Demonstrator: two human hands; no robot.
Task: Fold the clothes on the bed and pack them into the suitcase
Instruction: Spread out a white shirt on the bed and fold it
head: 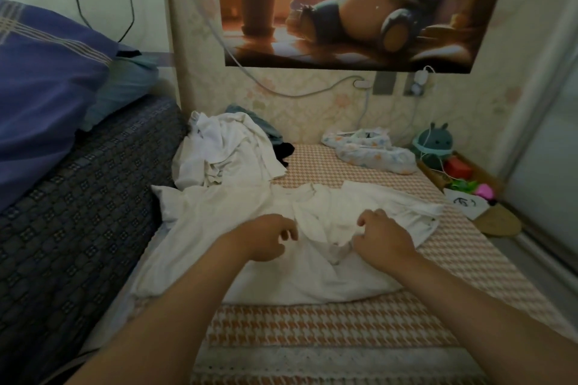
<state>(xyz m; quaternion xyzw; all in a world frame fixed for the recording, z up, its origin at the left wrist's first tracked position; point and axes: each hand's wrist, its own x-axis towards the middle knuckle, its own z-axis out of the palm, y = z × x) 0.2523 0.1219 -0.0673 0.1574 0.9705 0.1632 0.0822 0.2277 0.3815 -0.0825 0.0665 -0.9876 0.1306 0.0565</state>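
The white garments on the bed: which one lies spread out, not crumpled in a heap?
The near white garment, laid out flat; the far white heap is bunched up.

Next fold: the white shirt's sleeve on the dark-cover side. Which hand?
Left. The left hand is on that side of the white shirt, nearer the sleeve. The right hand has its grip on bunched cloth at the shirt's middle.

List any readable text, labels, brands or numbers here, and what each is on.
None can be read.
White bag at far right: black mark, too blurred to read.
Floral pouch: dark print near its top, too small to read.
Wall poster: picture only, no lettering seen.
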